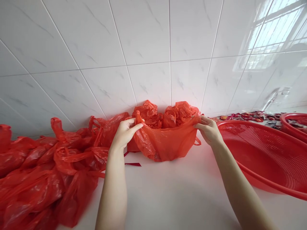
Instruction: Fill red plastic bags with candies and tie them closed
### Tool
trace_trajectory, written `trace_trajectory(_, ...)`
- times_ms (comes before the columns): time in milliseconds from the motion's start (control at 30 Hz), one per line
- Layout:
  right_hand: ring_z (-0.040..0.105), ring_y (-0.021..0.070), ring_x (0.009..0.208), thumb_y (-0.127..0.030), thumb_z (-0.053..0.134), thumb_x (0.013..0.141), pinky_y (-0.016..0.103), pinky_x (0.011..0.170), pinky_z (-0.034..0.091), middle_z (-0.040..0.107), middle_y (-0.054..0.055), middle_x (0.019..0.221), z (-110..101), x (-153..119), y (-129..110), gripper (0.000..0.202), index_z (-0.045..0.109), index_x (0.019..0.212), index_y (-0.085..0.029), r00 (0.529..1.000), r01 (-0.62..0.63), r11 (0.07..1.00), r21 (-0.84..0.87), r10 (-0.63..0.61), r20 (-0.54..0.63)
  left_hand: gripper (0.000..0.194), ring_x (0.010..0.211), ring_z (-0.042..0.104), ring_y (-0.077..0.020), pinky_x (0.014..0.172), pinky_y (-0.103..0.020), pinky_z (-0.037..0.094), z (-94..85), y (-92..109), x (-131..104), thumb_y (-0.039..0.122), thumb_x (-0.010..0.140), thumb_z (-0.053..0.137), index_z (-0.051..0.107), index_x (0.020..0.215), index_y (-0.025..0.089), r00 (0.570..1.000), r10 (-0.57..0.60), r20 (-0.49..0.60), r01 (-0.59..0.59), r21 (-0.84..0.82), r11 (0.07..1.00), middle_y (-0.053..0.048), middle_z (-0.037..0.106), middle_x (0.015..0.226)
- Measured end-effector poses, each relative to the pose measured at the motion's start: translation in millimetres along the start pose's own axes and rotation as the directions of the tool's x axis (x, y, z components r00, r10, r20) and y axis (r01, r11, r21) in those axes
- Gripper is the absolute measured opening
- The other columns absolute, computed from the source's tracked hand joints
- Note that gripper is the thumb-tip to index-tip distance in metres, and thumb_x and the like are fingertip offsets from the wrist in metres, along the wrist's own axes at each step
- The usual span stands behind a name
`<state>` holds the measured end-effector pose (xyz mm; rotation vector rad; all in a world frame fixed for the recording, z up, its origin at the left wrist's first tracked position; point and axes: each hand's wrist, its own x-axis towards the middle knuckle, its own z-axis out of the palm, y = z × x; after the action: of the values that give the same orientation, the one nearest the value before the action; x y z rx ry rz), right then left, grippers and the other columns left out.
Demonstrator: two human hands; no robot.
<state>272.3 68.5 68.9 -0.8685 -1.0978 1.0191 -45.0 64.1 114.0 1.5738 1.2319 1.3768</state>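
Observation:
A thin red plastic bag (168, 143) is stretched out between my two hands, low over the white counter. My left hand (126, 131) pinches its left upper edge between thumb and fingers. At the right upper edge my right hand (208, 129) has a like pinch. The bag's upper edge sags in the middle, and its inside is hidden from me. Just behind it, crumpled red plastic bags (147, 111) lie against the tiled wall. A dark red strip (133, 164) rests on the counter below my left hand.
Many filled red bags (35, 179) are heaped on the left. To the right stands a large red perforated basket (261, 156), with a second red basket (295, 119) beyond it. Small wrapped pieces (254, 117) lie along the white tiled wall (148, 38) at the back right.

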Motion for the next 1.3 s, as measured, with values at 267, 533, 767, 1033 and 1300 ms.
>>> trace_trajectory(267,0.064,0.0190,0.076,-0.027,0.085,0.061,0.038,0.080,0.050,0.072,0.000,0.078,-2.9,-1.6,-6.9,0.023,0.077,0.082,-0.023,0.997,-0.029,0.999,0.016,0.030,-0.077,0.032,0.097,0.070,-0.0302,0.091,-0.040,0.052,-0.5,5.1,-3.2,0.039,0.062,0.085,0.080,0.086,0.019,0.998,0.023,-0.051,-0.023,0.008,1.000,-0.007,0.078,0.093)
trace_trajectory(533,0.067,0.0218,0.080,-0.019,0.081,0.055,0.039,0.083,0.050,0.074,0.002,0.077,-2.9,-2.6,-7.1,0.035,0.076,0.089,-0.021,0.996,-0.077,0.996,-0.054,0.079,0.032,0.027,0.094,0.071,-0.0283,0.086,-0.038,0.055,-1.9,6.5,-5.7,0.035,0.064,0.083,0.080,0.086,0.020,1.000,0.024,-0.019,-0.023,0.046,0.999,-0.007,0.079,0.092)
trace_trajectory(767,0.062,0.0173,0.069,-0.017,0.077,0.054,0.034,0.074,0.048,0.071,-0.002,0.068,-5.2,-3.4,-13.4,0.034,0.075,0.087,-0.023,1.000,-0.022,1.000,-0.020,0.022,0.017,0.033,0.103,0.070,-0.0312,0.094,-0.041,0.053,-5.9,10.7,-6.4,0.036,0.063,0.080,0.079,0.090,0.018,0.999,0.016,-0.050,-0.012,0.082,0.997,-0.007,0.079,0.099)
trace_trajectory(1033,0.062,0.0165,0.070,-0.029,0.087,0.058,0.032,0.072,0.048,0.072,0.000,0.072,-1.0,-4.8,-13.9,0.023,0.076,0.078,-0.022,0.999,-0.041,0.999,-0.016,0.042,0.031,0.033,0.106,0.070,-0.0308,0.097,-0.041,0.052,-5.8,9.0,-6.6,0.034,0.066,0.077,0.078,0.095,0.018,0.999,0.026,-0.027,-0.023,0.103,0.994,-0.007,0.079,0.100)
trace_trajectory(1300,0.061,0.0141,0.074,-0.031,0.085,0.063,0.030,0.077,0.049,0.070,-0.002,0.074,-1.2,-3.4,-8.6,0.018,0.075,0.075,-0.023,0.999,-0.036,0.999,-0.004,0.036,0.001,0.034,0.105,0.070,-0.0316,0.096,-0.043,0.053,-5.8,7.8,-5.9,0.036,0.066,0.078,0.078,0.094,0.017,1.000,0.008,-0.019,-0.006,0.105,0.994,-0.008,0.079,0.099)
